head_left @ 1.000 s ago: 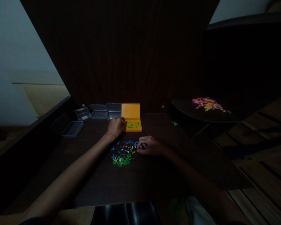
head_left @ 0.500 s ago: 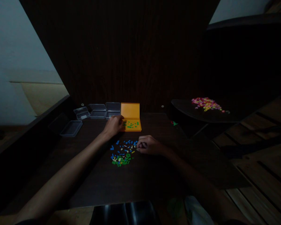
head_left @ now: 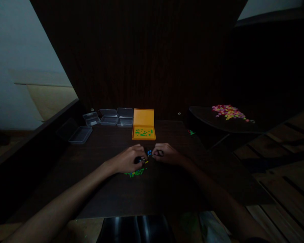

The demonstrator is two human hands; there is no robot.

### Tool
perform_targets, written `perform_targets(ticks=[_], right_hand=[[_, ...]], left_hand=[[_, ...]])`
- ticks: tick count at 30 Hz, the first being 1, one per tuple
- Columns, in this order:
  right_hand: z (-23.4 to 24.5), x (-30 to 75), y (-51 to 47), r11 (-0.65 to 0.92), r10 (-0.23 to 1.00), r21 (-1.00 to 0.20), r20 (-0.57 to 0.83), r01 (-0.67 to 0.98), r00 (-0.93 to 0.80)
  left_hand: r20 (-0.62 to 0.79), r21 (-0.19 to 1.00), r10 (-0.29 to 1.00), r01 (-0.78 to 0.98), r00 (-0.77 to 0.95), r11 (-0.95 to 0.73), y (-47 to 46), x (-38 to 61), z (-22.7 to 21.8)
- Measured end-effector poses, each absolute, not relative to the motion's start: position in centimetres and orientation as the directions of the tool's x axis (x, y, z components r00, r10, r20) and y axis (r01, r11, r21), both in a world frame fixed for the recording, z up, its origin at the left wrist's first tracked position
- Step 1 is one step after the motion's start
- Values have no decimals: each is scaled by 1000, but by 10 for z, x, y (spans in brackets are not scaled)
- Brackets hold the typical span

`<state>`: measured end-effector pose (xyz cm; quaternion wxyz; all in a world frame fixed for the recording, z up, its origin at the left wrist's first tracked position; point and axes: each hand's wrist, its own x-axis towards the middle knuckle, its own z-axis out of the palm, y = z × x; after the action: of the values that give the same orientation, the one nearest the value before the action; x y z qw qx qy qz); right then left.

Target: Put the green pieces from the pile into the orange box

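While the brick pile (head_left: 136,173) peeks out bodyward of the bent left hand (head_left: 129,160), farther from the curled right hand (head_left: 167,154), I can't tell if either grips anything.

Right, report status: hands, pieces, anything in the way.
Left hand over loose pieces, blocking some from view. Right hand beside them; grip on either unclear. Yellow-orange box open, green pieces inside.

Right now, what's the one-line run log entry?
left hand: over loose pieces | right hand: beside blue pieces | orange box: open, green pieces inside
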<state>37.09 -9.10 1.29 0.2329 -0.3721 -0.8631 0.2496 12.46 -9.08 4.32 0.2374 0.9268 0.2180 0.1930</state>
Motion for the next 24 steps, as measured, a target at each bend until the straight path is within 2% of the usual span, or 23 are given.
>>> perform_targets(ticks=[6,15,24], right_hand=[[13,371,-92,584,764,-613,193,532,-616],[12,371,-91,605,744,-614,212,506,-633],[11,369,-91,607,746,-608,214,512,-631]], left_hand=[[170,533,409,266,896,-804,-99,121,47],[155,541,424,283,892,-792,-101,126,38],[150,518,385,259,911,-815,-101,127,35]])
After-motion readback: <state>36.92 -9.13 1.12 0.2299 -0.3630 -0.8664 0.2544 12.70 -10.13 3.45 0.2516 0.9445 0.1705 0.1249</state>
